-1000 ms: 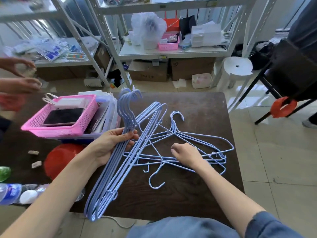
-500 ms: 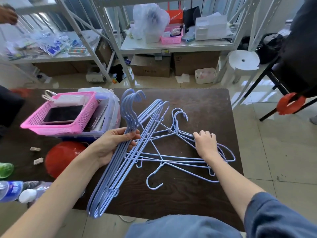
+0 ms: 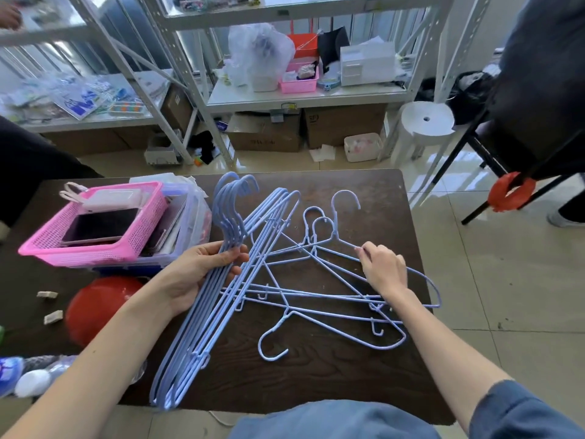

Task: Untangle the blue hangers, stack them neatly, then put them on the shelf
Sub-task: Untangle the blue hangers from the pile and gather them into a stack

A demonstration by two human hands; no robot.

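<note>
My left hand grips a neat stack of blue hangers near their necks; the hooks point away from me and the far ends hang over the table's near edge. To the right, several loose blue hangers lie tangled on the dark wooden table. My right hand pinches the shoulder wire of one loose hanger, whose hook is raised at the back. Another hook points toward me. The white metal shelf stands beyond the table.
A pink basket with a tablet sits on a clear bin at the table's left, with a red bowl and bottles nearer me. A white stool, cardboard boxes and a black chair stand on the floor behind. Another person stands at the left.
My right hand moved from the centre of the tangle to its right side and closed on one hanger's shoulder wire, lifting its hook end. The left hand's stack stayed put.
</note>
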